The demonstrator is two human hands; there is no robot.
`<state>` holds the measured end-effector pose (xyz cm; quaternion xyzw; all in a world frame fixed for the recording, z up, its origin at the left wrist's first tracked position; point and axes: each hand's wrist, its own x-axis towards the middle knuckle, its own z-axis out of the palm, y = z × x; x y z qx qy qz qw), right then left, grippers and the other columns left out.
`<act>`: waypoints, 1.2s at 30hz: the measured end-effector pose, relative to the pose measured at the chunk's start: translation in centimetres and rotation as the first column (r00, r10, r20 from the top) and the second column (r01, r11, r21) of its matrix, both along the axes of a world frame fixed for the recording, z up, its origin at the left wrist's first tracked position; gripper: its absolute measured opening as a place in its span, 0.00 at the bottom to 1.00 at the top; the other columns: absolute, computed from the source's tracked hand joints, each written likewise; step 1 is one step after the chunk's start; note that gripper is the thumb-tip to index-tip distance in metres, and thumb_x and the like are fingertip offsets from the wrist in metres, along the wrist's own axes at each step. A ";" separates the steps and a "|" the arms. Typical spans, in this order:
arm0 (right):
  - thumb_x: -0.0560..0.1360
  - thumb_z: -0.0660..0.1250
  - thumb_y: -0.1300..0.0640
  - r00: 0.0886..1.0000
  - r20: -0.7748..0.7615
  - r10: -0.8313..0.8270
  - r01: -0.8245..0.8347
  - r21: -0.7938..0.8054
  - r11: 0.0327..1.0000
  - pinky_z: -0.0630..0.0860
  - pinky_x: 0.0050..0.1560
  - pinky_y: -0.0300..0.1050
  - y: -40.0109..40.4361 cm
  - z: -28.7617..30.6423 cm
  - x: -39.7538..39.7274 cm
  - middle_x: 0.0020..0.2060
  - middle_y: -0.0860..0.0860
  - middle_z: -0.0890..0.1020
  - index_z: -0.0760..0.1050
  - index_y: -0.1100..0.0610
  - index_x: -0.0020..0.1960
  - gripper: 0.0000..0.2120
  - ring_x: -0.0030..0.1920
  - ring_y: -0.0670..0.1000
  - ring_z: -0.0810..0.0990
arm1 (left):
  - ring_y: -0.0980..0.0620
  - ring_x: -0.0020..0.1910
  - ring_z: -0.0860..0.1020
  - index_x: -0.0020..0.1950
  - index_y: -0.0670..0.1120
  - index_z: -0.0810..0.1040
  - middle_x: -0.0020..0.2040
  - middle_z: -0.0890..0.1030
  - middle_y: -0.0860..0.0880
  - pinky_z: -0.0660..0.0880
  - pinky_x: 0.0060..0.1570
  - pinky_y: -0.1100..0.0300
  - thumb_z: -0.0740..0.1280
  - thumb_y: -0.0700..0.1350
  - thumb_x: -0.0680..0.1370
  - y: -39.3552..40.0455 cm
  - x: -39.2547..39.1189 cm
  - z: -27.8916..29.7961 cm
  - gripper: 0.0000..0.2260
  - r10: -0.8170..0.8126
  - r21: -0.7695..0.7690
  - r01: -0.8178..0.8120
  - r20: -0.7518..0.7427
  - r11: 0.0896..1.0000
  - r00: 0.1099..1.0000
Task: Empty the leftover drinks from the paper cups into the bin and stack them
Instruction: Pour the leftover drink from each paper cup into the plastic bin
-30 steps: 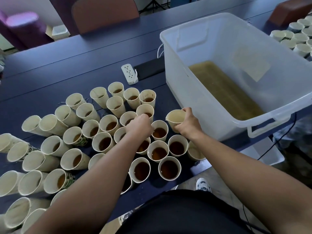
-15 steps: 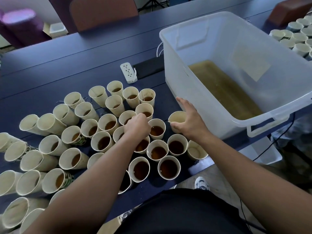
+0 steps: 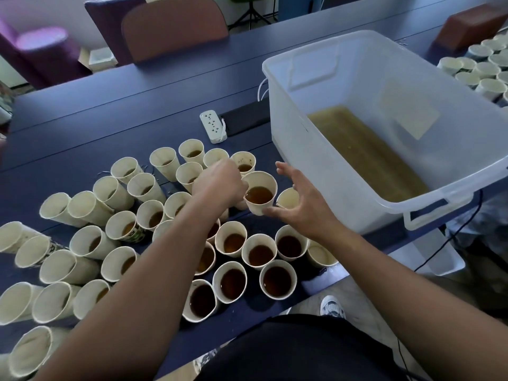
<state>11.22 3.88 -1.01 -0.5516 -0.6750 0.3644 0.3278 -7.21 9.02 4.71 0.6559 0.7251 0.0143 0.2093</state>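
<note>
At frame centre, the left hand [image 3: 220, 185] lifts a cup [image 3: 259, 192] of brown drink above the crowded desk [image 3: 82, 127] — its grip curled round the cup's side. The right hand [image 3: 299, 204] hovers beside it, fingers spread, holding nothing. The bin [image 3: 343, 64] — brown liquid pooled inside — fills the upper right.

- The left hand [image 3: 220, 182] covers the near wall of the lifted cup [image 3: 259, 192], so its grip on it cannot be made out.
- The left forearm [image 3: 154, 270] hides several cups [image 3: 204, 259] beneath it.
- The far cups [image 3: 486, 64] run off the right edge.
- The empty cup [image 3: 287, 198] sits partly behind the right hand [image 3: 305, 207].
</note>
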 end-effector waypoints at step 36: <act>0.67 0.80 0.51 0.935 0.185 -0.302 0.261 0.220 0.940 0.67 0.51 0.43 4.4 11.8 10.5 0.54 0.44 0.74 0.66 0.53 0.66 0.34 0.53 0.49 0.74 | 0.51 0.64 0.75 0.70 0.52 0.75 0.68 0.74 0.55 0.69 0.57 0.55 0.67 0.55 0.80 -2.0 8.7 4.6 0.19 -0.327 0.419 0.167 0.345 0.893 0.880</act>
